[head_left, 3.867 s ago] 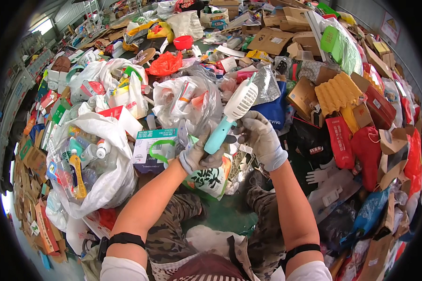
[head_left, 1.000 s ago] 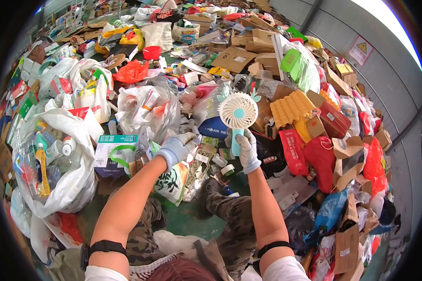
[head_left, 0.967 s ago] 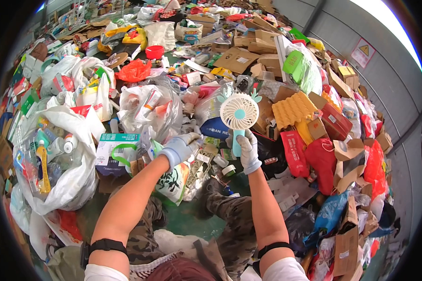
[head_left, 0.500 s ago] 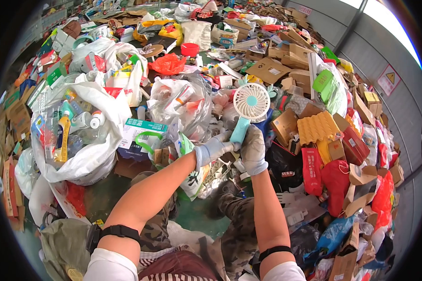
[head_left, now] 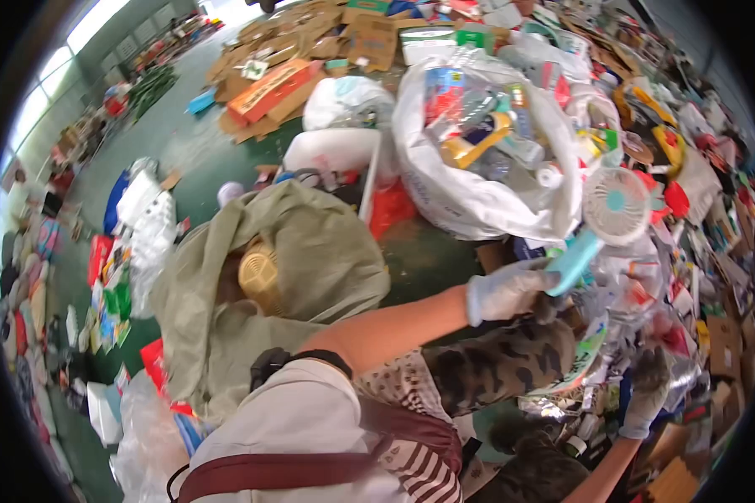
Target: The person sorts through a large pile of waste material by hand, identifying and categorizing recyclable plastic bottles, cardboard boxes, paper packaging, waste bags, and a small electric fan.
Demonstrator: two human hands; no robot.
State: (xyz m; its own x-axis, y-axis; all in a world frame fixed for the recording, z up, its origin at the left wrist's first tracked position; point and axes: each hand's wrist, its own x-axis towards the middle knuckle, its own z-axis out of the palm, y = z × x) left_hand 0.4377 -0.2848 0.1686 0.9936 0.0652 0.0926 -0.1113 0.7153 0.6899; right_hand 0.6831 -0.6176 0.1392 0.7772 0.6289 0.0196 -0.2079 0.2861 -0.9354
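My left hand, in a white work glove, grips the light-blue handle of a small handheld fan. The fan has a round white grille with a blue centre and tilts up to the right. Behind it is a large white sack filled with bottles and plastic containers. My right hand, gloved with a dark grey palm side, is lower right over the heap, beside crumpled clear plastic. Its fingers are smeared, so I cannot make out whether it touches anything.
An olive cloth sack lies open at my left, with a round tan fan-like object inside. Flattened cardboard lies behind. A white plastic bin stands between the sacks. Mixed waste lines the far left and right.
The view has swung to the left, showing the olive sack and floor. My right hand has let go of the fan and moved away; the left hand carries it alone.
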